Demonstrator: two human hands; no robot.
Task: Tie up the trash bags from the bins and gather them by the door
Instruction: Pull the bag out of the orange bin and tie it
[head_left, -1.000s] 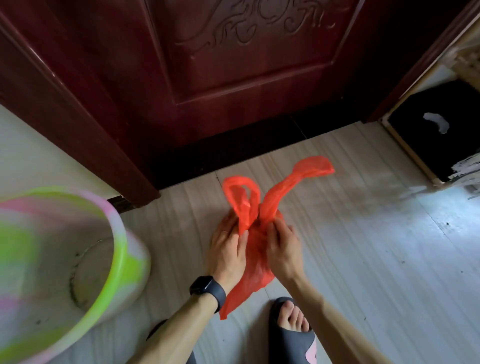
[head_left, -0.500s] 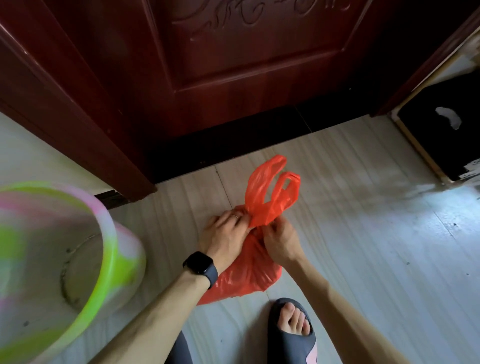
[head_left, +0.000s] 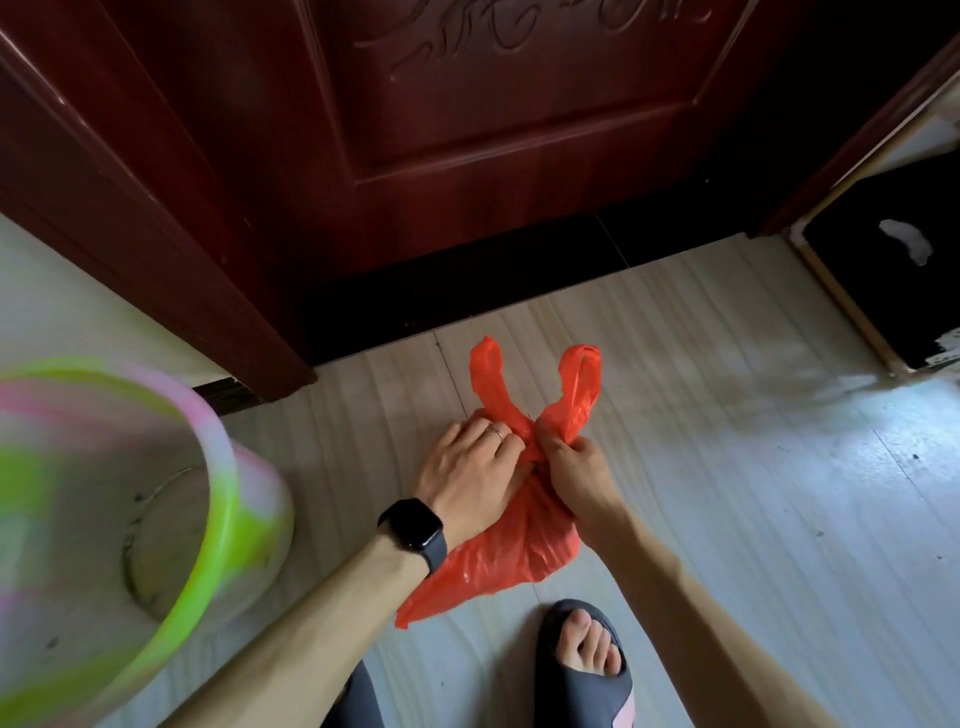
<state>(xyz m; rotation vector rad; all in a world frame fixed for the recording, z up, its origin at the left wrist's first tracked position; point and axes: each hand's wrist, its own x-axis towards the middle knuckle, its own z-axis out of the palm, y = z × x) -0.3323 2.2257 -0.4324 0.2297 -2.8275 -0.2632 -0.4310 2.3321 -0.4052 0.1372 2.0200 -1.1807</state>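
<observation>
Down on the pale floor (head_left: 727, 467), near its far edge under the dark door (head_left: 467, 156), lies the red trash bag (head_left: 509, 551), its two handles crossed and sticking up toward the door. The left hand (head_left: 467, 478), with a black watch (head_left: 414, 526) on its wrist, pinches the bag's neck with curled fingers, and the right hand (head_left: 576, 467) grips the same neck from the other side. A green-and-pink bin (head_left: 218, 467) stands at the floor's left edge.

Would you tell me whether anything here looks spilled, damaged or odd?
Nothing spilled: the red bag, gripped by the left hand and right hand, looks intact. Only the black panel at right looks damaged, with white chipped-looking patches.
</observation>
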